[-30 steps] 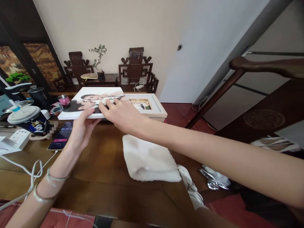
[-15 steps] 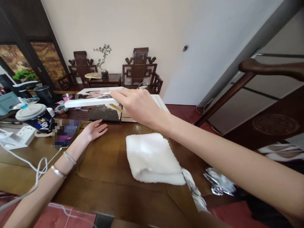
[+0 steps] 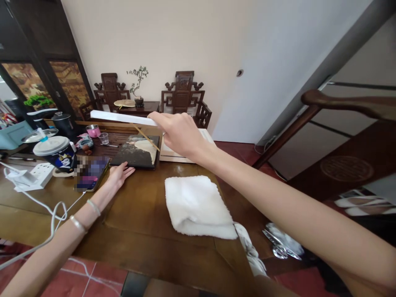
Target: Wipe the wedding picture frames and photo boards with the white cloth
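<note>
My right hand (image 3: 177, 130) grips a white photo frame (image 3: 122, 117) by its right end, fingers closed over the edge. The frame is held up above the table and shows nearly edge-on, so its picture face is hidden. A thin gold strip (image 3: 147, 138) slants below it; I cannot tell whether it is attached. Underneath lies a dark picture panel (image 3: 128, 154) with a pale shape on it. My left hand (image 3: 120, 174) rests palm up by the panel's near left edge, fingers apart and holding nothing. A folded white cloth (image 3: 198, 206) lies nearer on the table.
A pale flat frame or box (image 3: 176, 153) lies beyond the cloth. Left are a phone (image 3: 94, 173) on a cable, a lidded cup (image 3: 58, 154), a white power strip (image 3: 37, 175) and a pink cup (image 3: 93, 130). Scissors (image 3: 280, 247) and a wooden chair (image 3: 312, 103) are right.
The photo frame has risen and tipped edge-on in my right hand, uncovering more of the dark panel. My left hand stays open near the panel's edge. The view has shifted slightly.
</note>
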{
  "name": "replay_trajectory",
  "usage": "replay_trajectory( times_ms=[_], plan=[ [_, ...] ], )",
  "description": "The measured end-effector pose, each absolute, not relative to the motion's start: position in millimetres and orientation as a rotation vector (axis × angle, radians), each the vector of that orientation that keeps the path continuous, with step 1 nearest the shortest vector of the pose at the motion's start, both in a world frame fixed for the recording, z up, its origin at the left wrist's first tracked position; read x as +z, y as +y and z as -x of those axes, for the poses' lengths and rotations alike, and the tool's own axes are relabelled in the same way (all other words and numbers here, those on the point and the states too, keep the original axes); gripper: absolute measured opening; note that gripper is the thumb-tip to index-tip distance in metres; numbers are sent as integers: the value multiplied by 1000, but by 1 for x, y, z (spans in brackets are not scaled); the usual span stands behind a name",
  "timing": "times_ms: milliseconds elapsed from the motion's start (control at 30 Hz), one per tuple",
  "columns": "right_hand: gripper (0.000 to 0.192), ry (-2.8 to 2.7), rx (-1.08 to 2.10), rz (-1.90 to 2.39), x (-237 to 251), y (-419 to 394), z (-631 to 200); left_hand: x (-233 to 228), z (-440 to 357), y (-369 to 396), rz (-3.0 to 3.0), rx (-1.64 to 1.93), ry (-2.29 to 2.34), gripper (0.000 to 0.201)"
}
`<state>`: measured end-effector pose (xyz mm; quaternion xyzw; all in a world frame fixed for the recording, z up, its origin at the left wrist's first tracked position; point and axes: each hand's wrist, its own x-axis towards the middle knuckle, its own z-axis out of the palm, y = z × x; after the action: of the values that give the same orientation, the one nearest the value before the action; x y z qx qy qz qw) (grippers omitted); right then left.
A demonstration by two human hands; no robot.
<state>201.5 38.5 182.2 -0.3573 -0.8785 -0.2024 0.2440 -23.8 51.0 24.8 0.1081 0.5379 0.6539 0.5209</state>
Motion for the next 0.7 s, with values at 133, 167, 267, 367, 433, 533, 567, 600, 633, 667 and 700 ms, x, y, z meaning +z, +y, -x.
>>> replay_trajectory(
  times_ms=[133, 167, 267, 367, 433, 533, 567, 600, 633, 667, 700],
  plan=[
    [52, -2440, -491, 995, 175, 47, -195, 24, 33, -7, -263, 1499, 1305, 13],
    [52, -2457, -479, 991, 172, 50, -192, 25, 34, -21, -262, 1480, 1308, 8],
    [52, -2498, -449, 972, 162, 58, -180, 30, 34, -61, -248, 1429, 1316, 16],
    [47, -2537, -422, 973, 148, 65, -166, 36, 32, -94, -222, 1392, 1344, 21],
    [44, -2561, -403, 980, 138, 70, -158, 37, 32, -113, -191, 1390, 1383, 24],
    [40, -2601, -377, 979, 122, 75, -149, 32, 32, -138, -161, 1438, 1435, 25],
    [38, -2614, -372, 977, 117, 76, -146, 29, 32, -146, -145, 1453, 1462, 24],
    [35, -2628, -371, 975, 112, 77, -144, 25, 32, -154, -143, 1483, 1474, 23],
    [29, -2640, -374, 972, 107, 78, -143, 21, 32, -162, -142, 1498, 1481, 22],
    [25, -2651, -380, 971, 103, 78, -141, 17, 32, -170, -140, 1517, 1486, 22],
    [26, -2662, -390, 970, 98, 79, -139, 12, 32, -177, -130, 1518, 1498, 23]
  ],
)
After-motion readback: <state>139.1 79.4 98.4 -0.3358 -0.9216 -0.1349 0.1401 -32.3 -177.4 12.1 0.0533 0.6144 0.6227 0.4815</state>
